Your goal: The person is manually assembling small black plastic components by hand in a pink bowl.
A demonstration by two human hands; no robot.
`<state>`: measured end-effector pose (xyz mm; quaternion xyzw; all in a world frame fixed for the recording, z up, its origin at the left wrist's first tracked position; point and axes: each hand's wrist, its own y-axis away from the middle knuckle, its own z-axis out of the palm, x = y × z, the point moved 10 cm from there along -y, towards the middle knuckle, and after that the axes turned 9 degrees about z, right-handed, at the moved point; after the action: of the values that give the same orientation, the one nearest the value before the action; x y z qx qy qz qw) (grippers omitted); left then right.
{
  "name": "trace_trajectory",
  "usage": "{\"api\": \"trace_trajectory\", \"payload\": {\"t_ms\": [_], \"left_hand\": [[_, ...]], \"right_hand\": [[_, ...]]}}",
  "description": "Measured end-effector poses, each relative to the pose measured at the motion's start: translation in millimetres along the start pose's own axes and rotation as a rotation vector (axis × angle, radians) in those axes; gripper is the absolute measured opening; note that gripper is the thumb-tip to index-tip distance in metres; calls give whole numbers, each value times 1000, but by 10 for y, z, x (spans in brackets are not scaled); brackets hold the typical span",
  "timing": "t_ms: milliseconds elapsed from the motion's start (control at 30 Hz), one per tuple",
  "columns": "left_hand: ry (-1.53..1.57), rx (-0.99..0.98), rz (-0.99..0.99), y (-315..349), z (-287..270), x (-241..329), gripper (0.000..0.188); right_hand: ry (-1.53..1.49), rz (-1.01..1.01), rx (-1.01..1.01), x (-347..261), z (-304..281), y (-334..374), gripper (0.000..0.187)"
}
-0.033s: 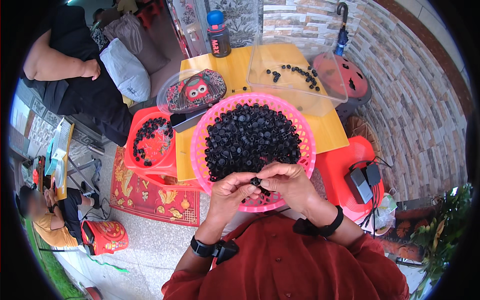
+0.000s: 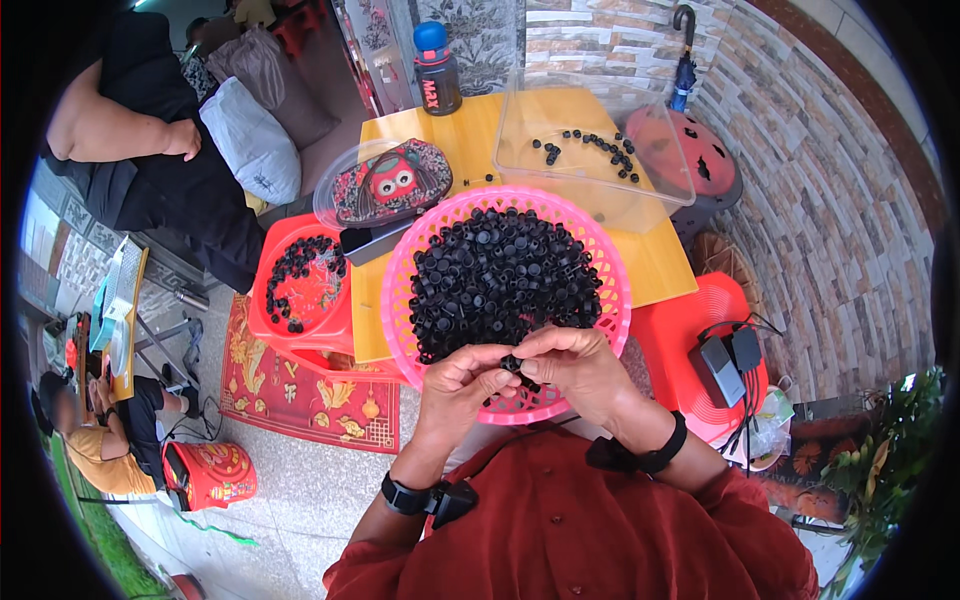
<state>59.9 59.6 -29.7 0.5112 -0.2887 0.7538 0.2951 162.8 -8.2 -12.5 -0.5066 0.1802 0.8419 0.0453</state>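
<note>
Both hands, left hand (image 2: 455, 385) and right hand (image 2: 575, 365), pinch one small black part (image 2: 515, 366) over the pink basket's (image 2: 400, 262) near rim; best kept above it, catching drops.

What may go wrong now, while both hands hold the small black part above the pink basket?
The black part is pinched only by fingertips of the left hand and right hand, so it may slip and vanish among the heap. The full pink basket overhangs the yellow table edge; a nudge might tip it.
</note>
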Motion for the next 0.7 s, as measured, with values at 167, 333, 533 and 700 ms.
{"api": "trace_trajectory", "payload": {"t_ms": [167,333,533,700], "left_hand": [[-38,22,9,-21,-5,30,22],[-64,19,27,-40,-9,58,24],[-40,20,64,-38,-12,98,24],[-128,34,88,-35,-13,143,25]], "right_hand": [[-30,98,18,89,-35,-12,13],[-38,111,9,96,-22,-28,12],[-154,222,-41,216,-10,-31,10],[-354,277,-97,336,71,0,9]]}}
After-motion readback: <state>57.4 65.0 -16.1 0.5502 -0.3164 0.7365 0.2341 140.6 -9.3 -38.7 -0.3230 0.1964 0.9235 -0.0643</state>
